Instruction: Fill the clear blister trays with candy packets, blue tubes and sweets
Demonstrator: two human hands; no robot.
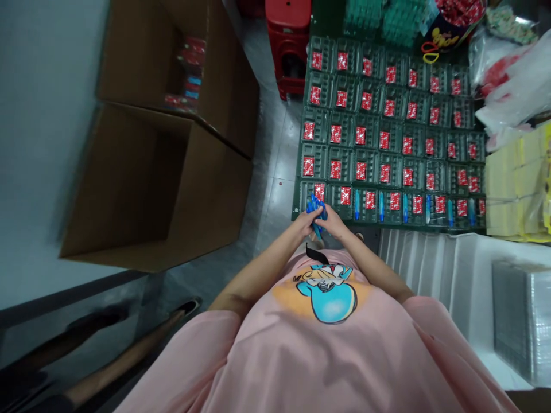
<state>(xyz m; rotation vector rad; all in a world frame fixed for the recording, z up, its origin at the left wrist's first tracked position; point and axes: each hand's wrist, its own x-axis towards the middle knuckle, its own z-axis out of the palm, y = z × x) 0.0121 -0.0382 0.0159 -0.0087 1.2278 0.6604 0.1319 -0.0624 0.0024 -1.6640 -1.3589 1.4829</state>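
I see a dark green table (328,20) over grey tile (273,155) — its clear trays (348,136) hold red packets (336,133), a brown carton (230,86) red and blue packs (193,57). At the near edge, left hand (305,222) and right hand (332,221) together clasp blue sticks (315,203).

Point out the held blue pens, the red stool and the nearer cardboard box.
Held blue pens (315,205): head view, upper part of the bunch.
Red stool (287,17): head view, its seat.
Nearer cardboard box (215,195): head view, outer side wall.

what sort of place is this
Probably a packing workshop: rows of clear plastic trays hold shiny red rectangular packets, and large open brown cardboard boxes stand nearby.
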